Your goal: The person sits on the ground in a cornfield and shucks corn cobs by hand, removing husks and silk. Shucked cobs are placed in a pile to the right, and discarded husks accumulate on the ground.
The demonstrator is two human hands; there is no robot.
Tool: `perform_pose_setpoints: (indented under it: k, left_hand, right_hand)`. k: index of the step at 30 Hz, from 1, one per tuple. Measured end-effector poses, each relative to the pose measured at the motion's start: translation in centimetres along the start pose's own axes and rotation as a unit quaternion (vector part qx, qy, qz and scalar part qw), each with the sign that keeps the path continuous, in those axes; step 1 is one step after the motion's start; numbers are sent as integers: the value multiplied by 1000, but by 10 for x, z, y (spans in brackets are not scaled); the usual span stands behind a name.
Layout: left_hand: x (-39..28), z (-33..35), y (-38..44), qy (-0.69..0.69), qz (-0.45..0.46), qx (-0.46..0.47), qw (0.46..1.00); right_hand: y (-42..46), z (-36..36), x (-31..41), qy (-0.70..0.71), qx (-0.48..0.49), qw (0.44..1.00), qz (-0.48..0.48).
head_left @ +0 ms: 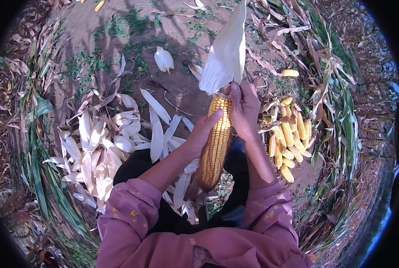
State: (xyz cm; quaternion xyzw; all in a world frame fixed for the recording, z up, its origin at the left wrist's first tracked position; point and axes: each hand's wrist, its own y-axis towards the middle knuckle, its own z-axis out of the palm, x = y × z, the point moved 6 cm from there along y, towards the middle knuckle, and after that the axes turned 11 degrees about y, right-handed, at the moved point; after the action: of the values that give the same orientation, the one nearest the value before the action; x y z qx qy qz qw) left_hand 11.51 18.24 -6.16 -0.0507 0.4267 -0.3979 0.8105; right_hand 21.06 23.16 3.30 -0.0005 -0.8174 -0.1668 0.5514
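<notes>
A large ear of yellow corn (216,147) stands bare of husk in front of me, its kernels exposed along the whole visible side. My left hand (203,132) is wrapped around its upper half, with the thumb lying across the kernels. At the far end of the ear, my right hand (243,104) pinches the base of a broad pale husk leaf (227,50), which points away from me. Whether that leaf is still joined to the ear is hidden by my fingers.
Dry husks (95,154) are heaped on the left. To the right lies a pile of husked corn ears (290,134), with a single ear (290,72) beyond it. Corn stalks (340,100) line the right side, and green leaves (40,167) the left. A loose husk (164,59) rests on the soil ahead.
</notes>
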Motion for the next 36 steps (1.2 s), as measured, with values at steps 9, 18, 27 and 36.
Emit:
perform_pose_setpoints:
  k: [9, 18, 27, 36]
  left_hand:
    - [-6, 2, 0, -50, -11, 12, 999]
    - [-3, 7, -8, -86, -17, 12, 996]
    - [-23, 31, -20, -149, 43, 117, 981]
    - [-49, 10, -27, -68, 98, 131, 984]
  right_hand:
    - [-1, 13, -22, 386, -74, 898, 196]
    - [-9, 18, -42, 520, -138, 797, 276]
    - [1, 17, -42, 670, -129, 668, 299]
    - [-18, 50, -53, 150, 222, 949, 166]
